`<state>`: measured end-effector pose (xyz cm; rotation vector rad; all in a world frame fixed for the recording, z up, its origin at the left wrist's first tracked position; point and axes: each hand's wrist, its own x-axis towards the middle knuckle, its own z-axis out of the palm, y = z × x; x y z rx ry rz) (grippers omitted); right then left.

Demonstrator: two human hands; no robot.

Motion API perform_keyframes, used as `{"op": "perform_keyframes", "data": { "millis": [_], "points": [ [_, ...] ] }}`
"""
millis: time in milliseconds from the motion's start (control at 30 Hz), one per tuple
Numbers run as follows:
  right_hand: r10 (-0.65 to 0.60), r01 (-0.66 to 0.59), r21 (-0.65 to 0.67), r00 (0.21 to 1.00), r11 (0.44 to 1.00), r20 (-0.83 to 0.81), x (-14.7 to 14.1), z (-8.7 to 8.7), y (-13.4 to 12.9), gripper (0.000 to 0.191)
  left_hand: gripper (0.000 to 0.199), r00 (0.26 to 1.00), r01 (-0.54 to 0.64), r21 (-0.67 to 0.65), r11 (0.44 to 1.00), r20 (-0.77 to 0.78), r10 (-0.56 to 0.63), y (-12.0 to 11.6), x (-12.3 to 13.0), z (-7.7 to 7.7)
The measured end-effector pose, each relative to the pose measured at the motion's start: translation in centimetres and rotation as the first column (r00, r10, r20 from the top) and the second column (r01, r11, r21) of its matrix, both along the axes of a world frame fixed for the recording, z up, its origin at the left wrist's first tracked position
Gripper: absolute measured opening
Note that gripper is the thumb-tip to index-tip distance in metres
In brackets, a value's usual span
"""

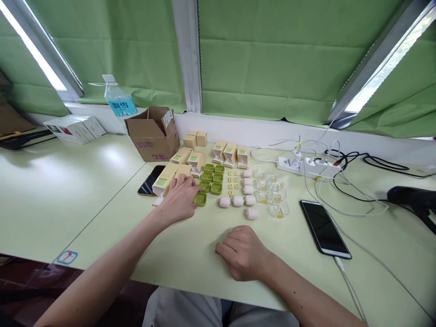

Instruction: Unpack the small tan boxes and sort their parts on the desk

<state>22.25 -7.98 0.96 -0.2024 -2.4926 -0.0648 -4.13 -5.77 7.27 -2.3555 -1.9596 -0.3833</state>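
Note:
My left hand point(180, 197) reaches over the small cardboard boxes, its fingers curled near a box point(184, 170) and the nearest green tray point(200, 199); whether it grips anything is hidden. Resting on the table, my right hand point(241, 253) is curled into a fist with nothing visible in it. Several small green trays point(216, 188) stand in two columns. To their right lie small yellow pieces point(230, 185), pale pink rounded blocks point(252, 214) and clear plastic covers point(278, 209). Open-fronted small boxes point(230, 154) stand behind the trays.
An open brown carton point(153, 138) stands at the back left, beside a water bottle point(119, 97). A dark phone point(150, 181) lies left of the small boxes. At right are a charging phone point(325, 229), a white power strip point(309, 167) and tangled cables.

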Motion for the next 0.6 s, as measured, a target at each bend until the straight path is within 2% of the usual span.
{"op": "perform_keyframes", "data": {
  "millis": [167,233,333,433,533,600],
  "points": [
    [0.008,-0.008,0.001,1.000,1.000,-0.011,0.0,0.2,0.0,0.010,0.034,0.997,-0.002,-0.018,1.000,-0.082,0.001,-0.2,-0.1,0.3],
    [0.006,-0.006,0.000,1.000,1.000,-0.005,0.0,0.3,-0.1,0.012,0.040,0.996,-0.001,-0.008,1.000,-0.089,0.001,-0.2,-0.4,1.0],
    [0.018,-0.018,-0.008,1.000,1.000,-0.001,0.0,0.4,-0.2,0.014,0.045,0.999,-0.007,0.027,1.000,-0.051,0.008,0.9,-1.3,2.9],
    [0.031,-0.031,-0.015,0.999,0.999,-0.014,-0.1,0.6,-0.3,0.014,0.043,0.997,-0.075,0.092,0.993,-0.011,0.077,4.1,-2.1,5.2],
    [0.029,-0.030,-0.015,0.999,0.999,-0.034,-0.1,0.6,-0.2,0.014,0.047,0.980,-0.198,0.125,0.972,0.039,0.194,9.5,-2.8,6.5],
    [0.022,-0.023,-0.017,0.999,1.000,-0.035,0.0,0.7,0.0,0.014,0.054,0.951,-0.303,0.079,0.950,0.088,0.296,13.4,-3.1,6.8]
  ]
}}
